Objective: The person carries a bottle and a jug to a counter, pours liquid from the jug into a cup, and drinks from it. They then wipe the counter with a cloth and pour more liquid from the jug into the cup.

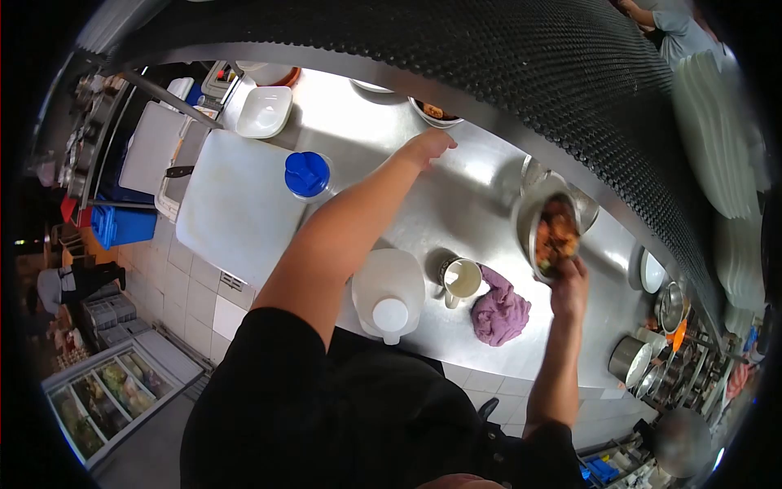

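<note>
My right hand (569, 287) grips the edge of a bowl (538, 270) of reddish-brown food (559, 232), held tilted above the steel counter. Behind it, partly hidden, are a pale round dish (528, 213) and metal containers (585, 209). My left arm stretches across the counter. At its end, my left hand (428, 148) is open with fingers loosely bent, right at the near rim of another bowl (440, 123) with dark food, partly under the shelf.
Nearest me stand a white jug (388, 285), a cream mug (462, 279) and a crumpled purple cloth (501, 314). A white cutting board (236, 196), blue-lidded container (307, 174) and white bowl (265, 112) are at left. A black-matted shelf (489, 57) overhangs the counter (464, 196).
</note>
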The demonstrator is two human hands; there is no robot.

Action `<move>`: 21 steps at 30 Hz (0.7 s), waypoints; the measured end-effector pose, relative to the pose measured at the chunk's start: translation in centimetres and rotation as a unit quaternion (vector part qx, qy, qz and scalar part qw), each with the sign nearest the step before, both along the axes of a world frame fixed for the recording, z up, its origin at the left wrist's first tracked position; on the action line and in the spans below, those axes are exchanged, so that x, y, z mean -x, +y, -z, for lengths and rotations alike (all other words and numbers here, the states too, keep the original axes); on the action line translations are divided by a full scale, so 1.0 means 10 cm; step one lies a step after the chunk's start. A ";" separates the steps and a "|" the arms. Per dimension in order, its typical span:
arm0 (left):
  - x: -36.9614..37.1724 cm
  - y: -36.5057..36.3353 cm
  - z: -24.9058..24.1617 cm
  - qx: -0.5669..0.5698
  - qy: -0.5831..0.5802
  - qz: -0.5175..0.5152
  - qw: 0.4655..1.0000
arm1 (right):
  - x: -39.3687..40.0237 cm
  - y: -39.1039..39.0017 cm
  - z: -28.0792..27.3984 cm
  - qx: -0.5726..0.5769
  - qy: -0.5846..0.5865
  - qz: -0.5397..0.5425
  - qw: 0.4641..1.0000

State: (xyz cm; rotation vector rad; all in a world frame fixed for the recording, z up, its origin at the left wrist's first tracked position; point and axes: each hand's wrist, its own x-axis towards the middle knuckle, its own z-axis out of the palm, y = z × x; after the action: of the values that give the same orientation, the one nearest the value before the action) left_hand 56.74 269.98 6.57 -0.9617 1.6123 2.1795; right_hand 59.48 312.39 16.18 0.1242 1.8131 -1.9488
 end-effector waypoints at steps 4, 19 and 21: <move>-0.41 -0.09 -0.61 0.141 0.078 0.061 0.985 | -0.01 -1.09 0.28 0.033 -0.026 -0.021 0.999; -3.66 -0.46 -1.08 0.323 0.164 -0.268 0.893 | 0.18 -2.23 1.51 -0.003 -0.047 0.103 0.994; -3.46 -0.57 -0.79 0.353 0.126 -0.232 0.897 | -0.17 -2.10 0.89 -0.070 0.028 0.118 0.990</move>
State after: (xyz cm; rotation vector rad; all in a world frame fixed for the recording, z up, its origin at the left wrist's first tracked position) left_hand 91.35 264.30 14.49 -1.4161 2.6355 2.0605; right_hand 61.14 291.37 7.25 0.3478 2.0526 -1.9969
